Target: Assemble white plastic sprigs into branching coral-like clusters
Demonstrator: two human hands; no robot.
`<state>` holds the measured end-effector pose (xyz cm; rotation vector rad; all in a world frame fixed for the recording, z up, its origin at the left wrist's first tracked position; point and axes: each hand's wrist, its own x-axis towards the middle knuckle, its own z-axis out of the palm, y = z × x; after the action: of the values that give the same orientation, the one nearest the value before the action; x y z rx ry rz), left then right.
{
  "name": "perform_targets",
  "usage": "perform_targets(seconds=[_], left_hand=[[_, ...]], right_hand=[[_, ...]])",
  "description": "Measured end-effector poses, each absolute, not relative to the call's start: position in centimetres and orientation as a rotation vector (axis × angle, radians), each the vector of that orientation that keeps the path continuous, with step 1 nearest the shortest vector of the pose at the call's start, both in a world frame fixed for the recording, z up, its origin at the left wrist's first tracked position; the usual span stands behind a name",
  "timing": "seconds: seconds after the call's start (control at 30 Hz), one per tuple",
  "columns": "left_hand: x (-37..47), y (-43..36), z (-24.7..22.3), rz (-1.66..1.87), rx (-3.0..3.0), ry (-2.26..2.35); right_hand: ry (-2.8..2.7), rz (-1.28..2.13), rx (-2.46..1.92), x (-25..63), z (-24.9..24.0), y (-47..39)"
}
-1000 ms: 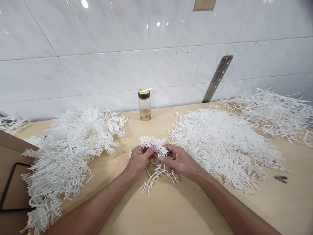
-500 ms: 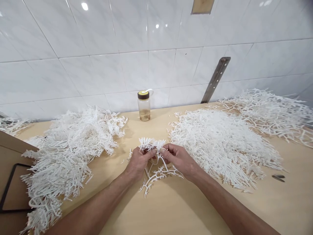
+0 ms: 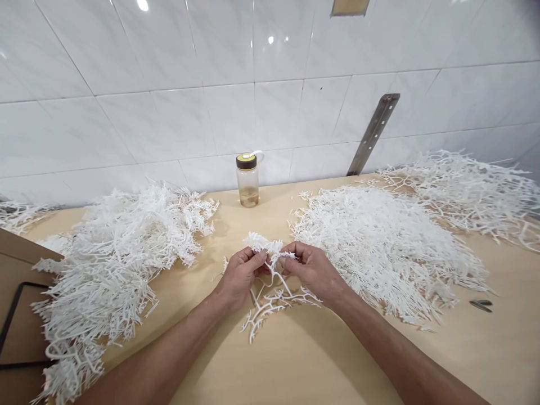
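Observation:
A white plastic branch piece [image 3: 270,304] with thin twigs is held above the middle of the wooden table [image 3: 291,360]. My left hand [image 3: 241,277] pinches its upper part from the left, thumb on top, next to a feathery white tuft [image 3: 255,241]. From the right, the fingers of my right hand [image 3: 311,269] are closed on a small white sprig at the top of the same piece. The bare stems hang below and between both hands. The exact grip under the fingertips is partly hidden.
White pieces lie in a left heap [image 3: 122,259], a right heap [image 3: 379,242] and a far-right heap of branches [image 3: 476,194]. A bottle [image 3: 248,181] stands near the tiled wall. Small dark snips [image 3: 481,305] lie at right, a brown box [image 3: 25,315] at left.
My right fingers have shifted slightly, and a sprig at the top now points right toward them. The tuft by my left hand has tilted up and left. The view has moved a little.

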<state>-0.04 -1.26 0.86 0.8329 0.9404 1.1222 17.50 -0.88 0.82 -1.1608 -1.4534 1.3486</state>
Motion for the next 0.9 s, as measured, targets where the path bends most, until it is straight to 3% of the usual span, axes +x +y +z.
perform_targets(seconds=[0.23,0.9], left_hand=[[0.31,-1.82,1.15,1.096,0.852,0.876],[0.48,-1.93,1.12,1.105,0.783,1.020]], right_hand=[[-1.464,1.253,-1.165,17.53,0.94,-0.82],[-1.525,1.574,-1.083,17.41,0.98,-1.09]])
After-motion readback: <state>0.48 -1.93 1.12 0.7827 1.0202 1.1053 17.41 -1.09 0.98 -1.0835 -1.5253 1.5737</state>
